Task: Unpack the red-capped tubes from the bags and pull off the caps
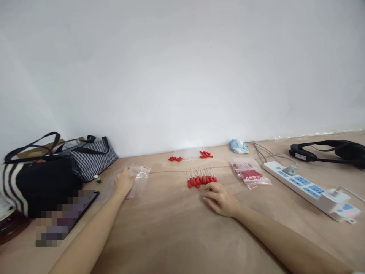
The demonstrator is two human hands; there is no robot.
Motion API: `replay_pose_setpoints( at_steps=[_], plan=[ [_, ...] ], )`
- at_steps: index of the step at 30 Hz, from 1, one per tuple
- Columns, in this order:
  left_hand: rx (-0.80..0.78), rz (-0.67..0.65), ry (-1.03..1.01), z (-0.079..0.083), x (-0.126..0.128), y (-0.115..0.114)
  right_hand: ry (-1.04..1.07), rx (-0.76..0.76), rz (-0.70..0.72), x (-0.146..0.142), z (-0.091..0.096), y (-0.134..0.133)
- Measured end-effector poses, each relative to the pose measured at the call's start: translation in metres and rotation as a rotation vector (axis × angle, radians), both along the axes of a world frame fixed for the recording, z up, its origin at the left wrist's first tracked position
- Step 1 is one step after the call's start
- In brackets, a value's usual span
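Sticks [203, 180] in row, ctr, just by R hand [221, 199], fingers loosely apart.
L hand [124, 181] at bags [142, 178], grip can't tell; risk: R brush could skew row, L drag could slide bags.

The blurred left hand [124, 180] partly hides a clear bag [142, 174]. Pixelation masks the flat screen [67, 219]. The right edge crops a black headset [345, 151].
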State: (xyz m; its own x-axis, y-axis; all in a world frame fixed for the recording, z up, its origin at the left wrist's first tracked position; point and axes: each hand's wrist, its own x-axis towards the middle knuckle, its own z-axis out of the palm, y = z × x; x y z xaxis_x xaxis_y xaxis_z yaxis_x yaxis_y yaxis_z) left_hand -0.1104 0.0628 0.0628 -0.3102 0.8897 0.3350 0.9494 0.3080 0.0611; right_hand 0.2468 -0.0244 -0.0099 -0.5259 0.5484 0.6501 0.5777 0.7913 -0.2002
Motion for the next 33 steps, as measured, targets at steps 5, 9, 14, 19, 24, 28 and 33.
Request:
replay_pose_setpoints(
  at_steps=[5,9,14,19,24,28,33],
  plan=[
    [0.176,-0.181,0.325,-0.005,-0.004,-0.03,0.012,0.01,0.021,0.001,0.001,0.0],
    [0.061,-0.671,0.445,-0.011,-0.043,-0.062,0.012,-0.001,0.03,0.001,0.001,0.001],
    [-0.005,-0.778,0.502,-0.018,-0.08,-0.074,0.012,-0.018,0.035,0.002,-0.001,0.002],
    [-0.023,-0.769,0.558,-0.021,-0.077,-0.065,0.011,-0.016,0.02,0.002,0.0,0.001],
    [0.068,-0.727,0.418,-0.018,-0.072,-0.069,0.019,0.002,0.016,0.001,0.001,0.0],
    [-0.028,-0.855,0.138,0.002,-0.053,-0.092,0.036,-0.001,0.024,0.001,0.0,0.001],
    [-0.322,-0.989,-0.146,0.028,-0.003,-0.129,0.031,-0.032,0.022,0.002,-0.001,0.001]
  ],
)
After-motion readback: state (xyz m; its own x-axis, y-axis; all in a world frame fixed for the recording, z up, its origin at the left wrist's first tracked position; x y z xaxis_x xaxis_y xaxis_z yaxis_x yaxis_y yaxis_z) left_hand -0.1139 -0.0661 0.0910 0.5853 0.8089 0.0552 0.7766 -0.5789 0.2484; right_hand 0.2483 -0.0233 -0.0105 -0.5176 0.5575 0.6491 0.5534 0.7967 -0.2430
